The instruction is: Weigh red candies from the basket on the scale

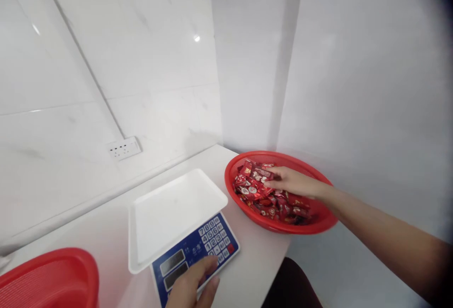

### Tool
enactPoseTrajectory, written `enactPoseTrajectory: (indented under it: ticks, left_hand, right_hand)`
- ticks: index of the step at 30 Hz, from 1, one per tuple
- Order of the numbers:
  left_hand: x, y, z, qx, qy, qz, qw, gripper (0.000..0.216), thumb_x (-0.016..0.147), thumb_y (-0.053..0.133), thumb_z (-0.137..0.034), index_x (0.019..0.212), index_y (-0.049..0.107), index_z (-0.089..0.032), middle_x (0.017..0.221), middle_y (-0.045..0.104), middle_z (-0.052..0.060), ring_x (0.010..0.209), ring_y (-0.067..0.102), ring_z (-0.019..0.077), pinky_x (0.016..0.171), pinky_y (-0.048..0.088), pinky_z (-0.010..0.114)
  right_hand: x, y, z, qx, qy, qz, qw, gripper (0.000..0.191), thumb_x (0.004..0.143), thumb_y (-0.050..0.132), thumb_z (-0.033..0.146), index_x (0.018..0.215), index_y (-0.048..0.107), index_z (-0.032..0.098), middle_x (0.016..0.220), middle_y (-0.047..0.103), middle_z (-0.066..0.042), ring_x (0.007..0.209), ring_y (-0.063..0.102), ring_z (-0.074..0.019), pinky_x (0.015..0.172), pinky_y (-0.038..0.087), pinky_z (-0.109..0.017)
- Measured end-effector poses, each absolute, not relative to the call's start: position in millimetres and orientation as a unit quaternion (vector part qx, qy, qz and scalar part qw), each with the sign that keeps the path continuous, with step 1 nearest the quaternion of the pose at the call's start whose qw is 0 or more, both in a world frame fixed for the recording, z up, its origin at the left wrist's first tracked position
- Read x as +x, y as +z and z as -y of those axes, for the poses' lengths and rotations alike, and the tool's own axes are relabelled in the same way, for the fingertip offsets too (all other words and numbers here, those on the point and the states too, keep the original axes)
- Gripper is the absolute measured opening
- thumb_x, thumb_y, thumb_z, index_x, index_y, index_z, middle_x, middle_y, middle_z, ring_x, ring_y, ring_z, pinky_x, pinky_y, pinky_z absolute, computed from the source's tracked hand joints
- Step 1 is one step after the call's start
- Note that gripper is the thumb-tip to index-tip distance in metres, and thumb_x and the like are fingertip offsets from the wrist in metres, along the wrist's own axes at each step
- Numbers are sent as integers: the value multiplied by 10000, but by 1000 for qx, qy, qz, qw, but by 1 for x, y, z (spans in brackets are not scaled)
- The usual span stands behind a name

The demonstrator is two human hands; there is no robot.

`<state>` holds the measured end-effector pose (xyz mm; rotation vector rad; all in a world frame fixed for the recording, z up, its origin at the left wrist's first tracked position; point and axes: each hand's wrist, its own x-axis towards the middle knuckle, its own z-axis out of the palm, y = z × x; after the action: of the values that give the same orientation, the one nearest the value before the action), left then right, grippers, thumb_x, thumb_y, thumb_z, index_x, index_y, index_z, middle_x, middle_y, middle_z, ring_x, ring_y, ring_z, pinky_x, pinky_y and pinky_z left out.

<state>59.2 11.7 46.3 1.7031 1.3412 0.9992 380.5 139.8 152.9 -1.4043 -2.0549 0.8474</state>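
My right hand (293, 181) reaches into a red plastic basket (244, 213) on the right. Its thumb and fingers close on a red-wrapped candy packet (260, 176) at the top of a pile of small red and dark red packets (271, 209). My left hand (194, 283) is at the front edge of a blue and white weighing scale (193, 249), its fingers apart by the lower keypad, holding nothing. Whether a fingertip touches a key I cannot tell. On the scale sits a white tray (177, 209) with nothing on it. Both display windows look dark.
Another red plastic basket (83, 270) stands at the lower left, cut off by the frame. The white tabletop (255, 256) meets a tiled wall with a power socket (124, 148). A grey wall (350, 86) rises close behind the right basket.
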Motion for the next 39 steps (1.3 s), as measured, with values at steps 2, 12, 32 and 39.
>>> enactPoseTrajectory:
  ticks: [2,12,32,39]
  left_hand:
    - [72,68,-15,587,417,-505,476,440,773,576,-519,1110,618,-240,1055,694,76,990,636,230,861,508,320]
    - [90,117,-45,383,574,-378,618,413,826,553,-457,1118,583,-165,1011,672,87,944,619,218,737,528,313]
    - [4,112,-71,557,541,-609,163,440,791,578,-365,1188,540,-180,1255,537,128,1191,428,288,991,311,464]
    - [28,116,-64,506,556,-530,392,247,792,560,-418,792,590,-173,747,637,28,694,590,150,595,462,249]
  right_hand:
    - [360,157,-128,-456,443,718,283,312,742,614,442,927,610,191,864,642,-21,814,591,-208,732,461,-323]
    - [256,124,-102,-245,707,611,258,337,623,764,399,820,636,158,678,596,18,594,523,-110,542,406,-230]
    - [195,120,-125,-295,700,551,346,321,708,716,380,957,641,191,895,661,-33,781,595,-130,646,429,-234]
    - [189,116,-120,-253,708,577,319,340,720,701,384,998,644,197,875,672,-41,796,602,-145,649,432,-243]
